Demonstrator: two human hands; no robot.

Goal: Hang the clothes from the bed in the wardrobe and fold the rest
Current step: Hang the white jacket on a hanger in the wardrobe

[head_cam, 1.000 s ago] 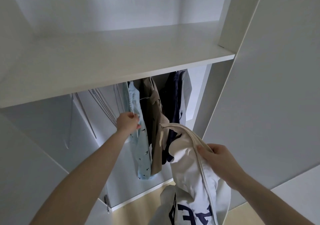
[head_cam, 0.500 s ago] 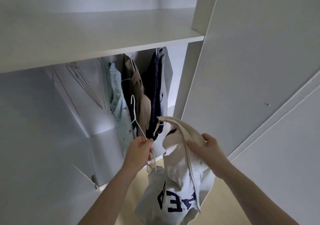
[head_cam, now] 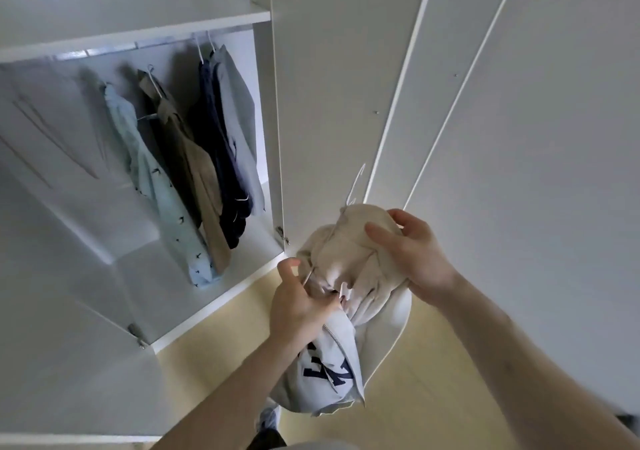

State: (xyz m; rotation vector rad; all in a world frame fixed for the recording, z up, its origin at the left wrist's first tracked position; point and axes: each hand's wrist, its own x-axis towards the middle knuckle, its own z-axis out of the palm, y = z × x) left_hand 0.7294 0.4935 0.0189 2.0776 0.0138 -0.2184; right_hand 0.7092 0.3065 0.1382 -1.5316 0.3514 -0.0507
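Nearest the camera, the left hand [head_cam: 300, 307] pinched the lower wire of a white hanger [head_cam: 353, 186] against the front of a cream zip-up sweatshirt [head_cam: 349, 276], fingers curled round wire and cloth together. Just to the right, the right hand [head_cam: 412, 252] gripped the bunched collar end of the garment from above, with the hanger's hook standing clear above the fabric. The sweatshirt hung in front of the white wardrobe door [head_cam: 346, 85], its lettered lower part drooping toward the floor.

The step in hand appeared to be seating the hanger inside the garment. To do it well, each hanger shoulder needed to be worked fully into a sleeve opening, the collar centred at the hook, and the zipper edges left untwisted.

Farther left, inside the wardrobe [head_cam: 138, 37], a pale blue printed shirt [head_cam: 149, 172], a tan garment [head_cam: 187, 158] and dark and grey garments [head_cam: 225, 130] hung close together on the rail [head_cam: 114, 49]. The free rail to their left offered the likely hanging place.
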